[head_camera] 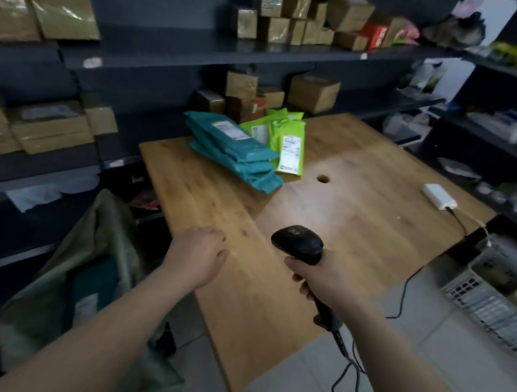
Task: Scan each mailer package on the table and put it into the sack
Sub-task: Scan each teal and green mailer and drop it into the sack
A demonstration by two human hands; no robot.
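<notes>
A stack of teal mailer packages (239, 154) lies at the far left of the wooden table (360, 213), with bright green mailers (283, 141) leaning just behind it. My right hand (315, 280) grips a black barcode scanner (298, 243) by its handle, head pointed toward the stack. My left hand (202, 252) hovers over the table's near left part with loosely curled fingers and holds nothing. An olive green sack (60, 277) stands open on the floor left of the table, and a teal mailer (94, 287) shows inside it.
The scanner's cable (351, 365) hangs down to the floor. A white adapter box (439, 197) with a cord sits at the table's right edge. A round hole (323, 179) is in the tabletop. Dark shelves with cardboard boxes (288, 17) surround the table. White crates (491, 303) stand on the floor at right.
</notes>
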